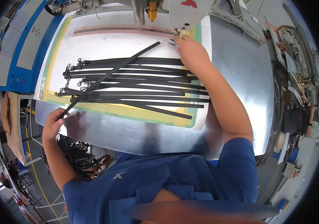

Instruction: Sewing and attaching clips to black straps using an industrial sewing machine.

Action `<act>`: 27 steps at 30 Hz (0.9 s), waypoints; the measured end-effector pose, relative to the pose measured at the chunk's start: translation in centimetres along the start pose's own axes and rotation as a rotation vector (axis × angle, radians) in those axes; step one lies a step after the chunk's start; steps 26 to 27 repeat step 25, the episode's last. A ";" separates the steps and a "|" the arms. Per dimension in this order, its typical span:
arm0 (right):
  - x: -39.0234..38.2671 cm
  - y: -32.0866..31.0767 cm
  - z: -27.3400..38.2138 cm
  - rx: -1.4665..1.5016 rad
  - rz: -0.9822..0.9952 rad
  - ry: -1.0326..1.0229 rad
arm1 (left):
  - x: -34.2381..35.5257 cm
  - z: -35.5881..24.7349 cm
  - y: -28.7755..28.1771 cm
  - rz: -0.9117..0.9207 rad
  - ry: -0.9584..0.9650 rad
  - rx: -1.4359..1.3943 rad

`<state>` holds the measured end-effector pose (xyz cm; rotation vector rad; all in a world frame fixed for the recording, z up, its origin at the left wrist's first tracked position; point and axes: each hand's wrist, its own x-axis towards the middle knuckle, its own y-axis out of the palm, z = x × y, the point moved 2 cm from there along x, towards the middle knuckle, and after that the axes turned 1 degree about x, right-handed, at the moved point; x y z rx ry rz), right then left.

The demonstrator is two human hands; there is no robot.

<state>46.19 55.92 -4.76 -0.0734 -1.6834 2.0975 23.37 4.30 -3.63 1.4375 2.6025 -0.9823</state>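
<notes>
My left hand point(54, 125) is closed on the lower end of a black strap point(111, 73), over the table's left front edge. The strap runs taut and slanting, up to the right, across several other black straps point(140, 78) lying side by side with metal swivel clips point(68, 68) at their left ends. A thin pale strip spans from its upper tip toward my right hand point(192, 52). That hand is closed in a pinch beside the machine head, a small grey metal piece point(173, 44) showing at its fingertips. What exactly it grips is partly hidden by the fingers.
White sheeting edged with yellow and green tape point(144, 118) covers part of a metal table point(237, 86). A machine head point(187, 13) with a brass nozzle point(152, 11) hangs above. A pinkish ruler-like strip point(122, 30) lies behind the straps. More dark straps point(71, 153) hang below left.
</notes>
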 end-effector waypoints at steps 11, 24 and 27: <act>2.9 2.2 0.9 -0.162 0.056 -0.054 | -0.9 0.9 0.5 0.021 0.062 -0.093; 2.8 1.8 1.8 0.244 0.283 -0.021 | 0.7 1.0 0.9 0.063 0.151 -0.168; 2.7 1.9 1.1 0.233 0.312 -0.008 | 1.3 0.7 1.0 0.059 0.174 -0.157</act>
